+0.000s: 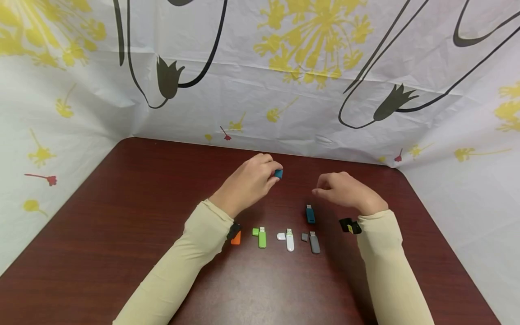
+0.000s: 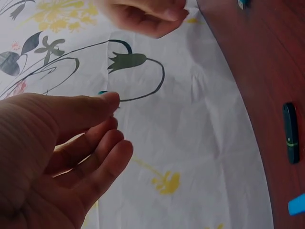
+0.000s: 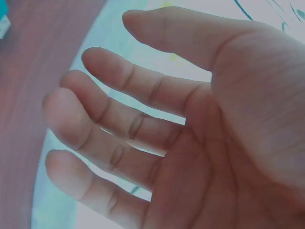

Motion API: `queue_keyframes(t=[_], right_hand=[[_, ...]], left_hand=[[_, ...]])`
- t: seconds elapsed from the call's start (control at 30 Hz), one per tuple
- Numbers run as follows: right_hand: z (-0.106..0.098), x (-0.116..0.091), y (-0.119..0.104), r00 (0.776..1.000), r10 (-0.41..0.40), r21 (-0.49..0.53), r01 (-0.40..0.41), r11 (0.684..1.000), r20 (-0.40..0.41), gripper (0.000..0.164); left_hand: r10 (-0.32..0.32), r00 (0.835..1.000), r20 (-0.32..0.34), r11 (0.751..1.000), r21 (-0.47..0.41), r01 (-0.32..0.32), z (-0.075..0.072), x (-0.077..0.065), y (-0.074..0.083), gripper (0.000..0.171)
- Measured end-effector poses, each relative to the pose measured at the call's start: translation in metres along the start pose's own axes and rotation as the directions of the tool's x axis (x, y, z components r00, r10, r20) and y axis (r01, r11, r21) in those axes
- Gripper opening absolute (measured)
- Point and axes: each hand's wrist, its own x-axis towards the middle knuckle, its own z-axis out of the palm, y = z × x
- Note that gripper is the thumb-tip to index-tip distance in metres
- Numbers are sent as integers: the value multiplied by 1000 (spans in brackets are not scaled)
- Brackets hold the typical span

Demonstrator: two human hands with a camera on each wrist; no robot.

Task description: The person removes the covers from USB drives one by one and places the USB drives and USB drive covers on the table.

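My left hand (image 1: 251,183) pinches a small blue USB stick cap (image 1: 278,173) between thumb and fingers, above the far part of the table. In the left wrist view only a sliver of that cap (image 2: 102,92) shows past the thumb. The blue USB stick (image 1: 310,214) lies uncapped on the table, its metal plug pointing away. My right hand (image 1: 345,189) hovers up and to the right of this stick. In the right wrist view its fingers (image 3: 105,71) are loosely bent and apart, with nothing between them.
Uncapped green (image 1: 262,238), white (image 1: 290,241) and grey (image 1: 314,243) USB sticks lie in a row, each with its cap at its left. An orange piece (image 1: 236,238) is partly hidden by the left wrist. Patterned white cloth (image 1: 243,90) rises behind the dark table (image 1: 101,225).
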Motion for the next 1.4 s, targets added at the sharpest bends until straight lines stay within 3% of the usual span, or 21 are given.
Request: queue_keyframes(t=[0.3,0.53,0.63,0.83,0.97,1.2,1.4], right_hand=[[-17,-12,3,995,16,-6,-17,1000,-102,24],[-27,-18,0,983,54,11,-53,999,-176,34],[-28,-20,-1,979,58,18,-56,998,-194,33],[-30,-23,-1,977,53,29,-48,998,-205,30],[-31,-24,-2,978,50,37,-43,998,-202,31],[-31,-25,-1,978,33,37,-26,999,-207,30],[-33,-27,0,978,40,34,-34,999,-204,29]], left_hand=[[-68,994,81,997,-29,70,15,13,9,23],[-144,974,173,987,-49,155,29,29,19,22],[-172,959,227,978,-73,193,38,36,22,19],[-208,910,359,959,-106,261,61,45,27,13],[-228,883,409,950,-105,294,78,51,31,7],[-298,826,478,925,-70,374,104,56,40,12],[-319,809,493,921,-40,387,117,60,45,14]])
